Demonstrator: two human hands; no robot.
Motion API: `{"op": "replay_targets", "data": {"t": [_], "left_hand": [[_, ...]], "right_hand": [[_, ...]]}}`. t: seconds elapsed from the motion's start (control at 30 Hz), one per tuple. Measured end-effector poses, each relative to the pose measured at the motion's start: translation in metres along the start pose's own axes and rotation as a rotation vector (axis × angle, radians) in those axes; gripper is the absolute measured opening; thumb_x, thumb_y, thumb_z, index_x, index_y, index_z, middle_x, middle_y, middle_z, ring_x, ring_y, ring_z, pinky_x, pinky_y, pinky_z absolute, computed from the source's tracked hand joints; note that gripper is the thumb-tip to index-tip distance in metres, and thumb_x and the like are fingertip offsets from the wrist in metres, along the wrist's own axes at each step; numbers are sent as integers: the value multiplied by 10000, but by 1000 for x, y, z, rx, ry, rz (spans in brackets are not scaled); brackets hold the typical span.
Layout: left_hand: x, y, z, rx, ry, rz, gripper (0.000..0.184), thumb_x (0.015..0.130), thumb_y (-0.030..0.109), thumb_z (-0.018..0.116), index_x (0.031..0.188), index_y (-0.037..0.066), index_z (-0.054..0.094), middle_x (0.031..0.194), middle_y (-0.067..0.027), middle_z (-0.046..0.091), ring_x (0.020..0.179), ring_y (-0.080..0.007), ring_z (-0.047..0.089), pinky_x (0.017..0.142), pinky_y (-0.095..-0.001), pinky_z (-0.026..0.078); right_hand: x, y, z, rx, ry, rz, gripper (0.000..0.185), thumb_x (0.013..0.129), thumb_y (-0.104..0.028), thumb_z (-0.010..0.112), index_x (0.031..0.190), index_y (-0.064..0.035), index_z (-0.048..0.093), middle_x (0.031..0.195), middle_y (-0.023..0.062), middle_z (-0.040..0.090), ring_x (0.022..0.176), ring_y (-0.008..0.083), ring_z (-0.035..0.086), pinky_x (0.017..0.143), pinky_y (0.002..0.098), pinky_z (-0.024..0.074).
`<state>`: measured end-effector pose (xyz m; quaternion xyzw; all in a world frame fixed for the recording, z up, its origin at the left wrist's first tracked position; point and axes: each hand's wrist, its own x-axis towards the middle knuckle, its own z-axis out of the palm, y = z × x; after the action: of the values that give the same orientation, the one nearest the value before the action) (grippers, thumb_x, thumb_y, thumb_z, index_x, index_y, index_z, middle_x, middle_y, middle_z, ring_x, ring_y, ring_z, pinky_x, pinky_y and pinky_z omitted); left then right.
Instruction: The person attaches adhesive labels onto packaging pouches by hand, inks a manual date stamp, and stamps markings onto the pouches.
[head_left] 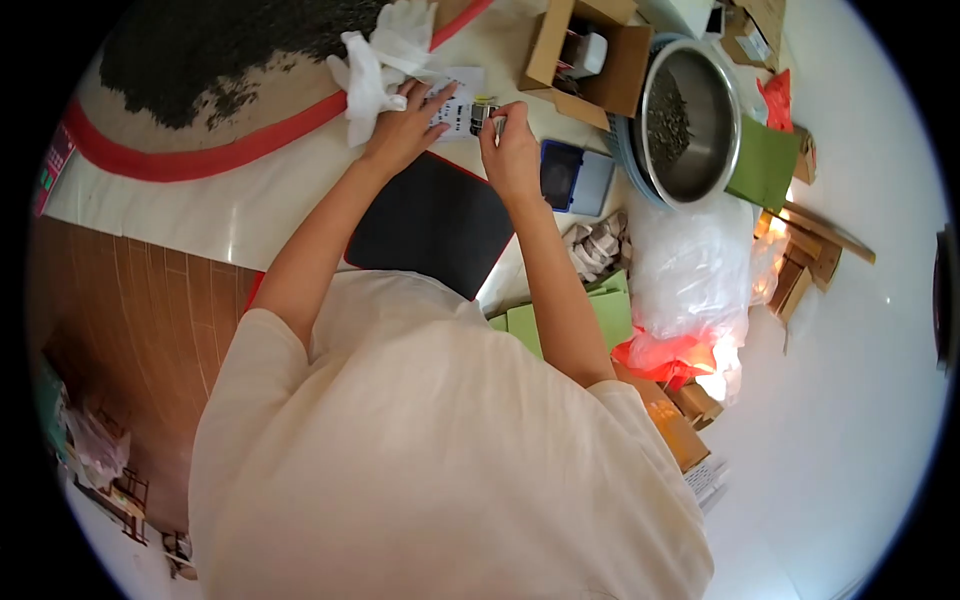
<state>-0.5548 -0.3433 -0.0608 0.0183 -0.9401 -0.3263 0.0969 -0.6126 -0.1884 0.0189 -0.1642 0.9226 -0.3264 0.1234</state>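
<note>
Fingers spread, my left hand point(404, 128) lies flat at the left edge of a white paper point(458, 82) with dark print. My right hand point(512, 148) is closed on a small metal-framed stamp point(483, 116) at the paper's right side. I cannot tell whether the stamp's face touches the paper. White gloves point(365, 88) lie just beyond my left hand. Right of my right wrist is an ink pad point(562, 172) in a blue case with its lid open. A black mat point(432, 225) with a red edge lies between my forearms.
A red-rimmed round tray point(200, 165) holds dark loose leaves at the upper left. To the right stand an open cardboard box point(628, 65) and a steel bowl point(715, 130) with dark leaves. Clear plastic bags point(690, 260) and green sheets point(525, 325) lie nearer me.
</note>
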Motion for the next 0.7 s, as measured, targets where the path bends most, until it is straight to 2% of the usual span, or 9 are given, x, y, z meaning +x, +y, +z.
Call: {"op": "replay_targets", "data": {"t": [0.07, 0.13, 0.27, 0.43, 0.53, 0.6, 0.63, 0.67, 0.7], "left_hand": [[-3, -9, 5, -50, -36, -17, 466, 816, 198, 642, 1251, 93, 514, 1282, -143, 445, 1211, -359, 378, 992, -449, 361], [-7, -9, 11, -3, -97, -77, 451, 812, 242, 645, 1223, 86, 542, 1263, -145, 454, 1207, -354, 383, 992, -455, 359], [-6, -9, 14, -11, 38, -32, 404, 806, 268, 643, 1151, 67, 582, 1234, -147, 472, 1191, -345, 400, 980, -455, 364], [-8, -10, 15, -15, 11, -53, 428, 786, 275, 654, 1165, 88, 587, 1217, -138, 482, 1179, -337, 411, 966, -444, 376], [-5, -9, 17, -13, 10, -71, 430, 775, 291, 658, 1153, 95, 596, 1205, -128, 492, 1177, -335, 415, 960, -443, 381], [-6, -11, 18, 5, -4, -97, 429, 772, 300, 659, 1145, 97, 600, 1200, -126, 496, 1178, -335, 416, 961, -445, 381], [-5, -12, 19, -10, 4, -92, 435, 773, 309, 656, 1150, 98, 599, 1200, -127, 496, 1184, -339, 413, 964, -449, 378], [-9, -12, 21, -29, 4, -91, 442, 775, 318, 652, 1155, 99, 597, 1201, -128, 497, 1189, -342, 411, 968, -454, 375], [-11, -12, 20, -33, 0, -99, 442, 775, 318, 652, 1155, 99, 597, 1201, -128, 497, 1189, -342, 411, 968, -454, 375]], "right_hand": [[7, -2, 11, -92, -3, -97, 217, 808, -66, 591, 946, -21, 430, 824, 216, 594, 752, 412, 594, 636, 466, 473], [10, -4, 17, -101, -36, -101, 223, 801, -61, 594, 939, -12, 426, 843, 213, 590, 742, 408, 595, 633, 463, 480], [15, -2, 27, -158, -46, -96, 229, 805, -61, 587, 949, -7, 417, 855, 211, 588, 750, 407, 595, 641, 465, 486], [15, 6, 29, -155, 10, -131, 220, 810, -66, 579, 945, -8, 416, 852, 211, 583, 760, 408, 592, 662, 472, 489], [16, 5, 19, -138, -52, -152, 231, 824, -90, 579, 976, -14, 421, 866, 224, 590, 793, 419, 590, 672, 473, 478], [4, 0, 13, -12, 2, -12, 223, 839, -110, 578, 996, -26, 442, 872, 239, 596, 822, 427, 590, 672, 462, 468], [-4, -12, -2, 63, 47, 161, 190, 847, -119, 578, 977, -35, 468, 860, 247, 600, 831, 434, 587, 671, 451, 459], [-13, -13, -12, 41, 170, 151, 164, 847, -119, 580, 934, -24, 479, 812, 235, 594, 768, 402, 597, 665, 420, 461], [-22, -12, -23, 98, 189, 191, 173, 850, -128, 587, 927, -19, 477, 763, 209, 580, 689, 337, 588, 647, 386, 458]]}}
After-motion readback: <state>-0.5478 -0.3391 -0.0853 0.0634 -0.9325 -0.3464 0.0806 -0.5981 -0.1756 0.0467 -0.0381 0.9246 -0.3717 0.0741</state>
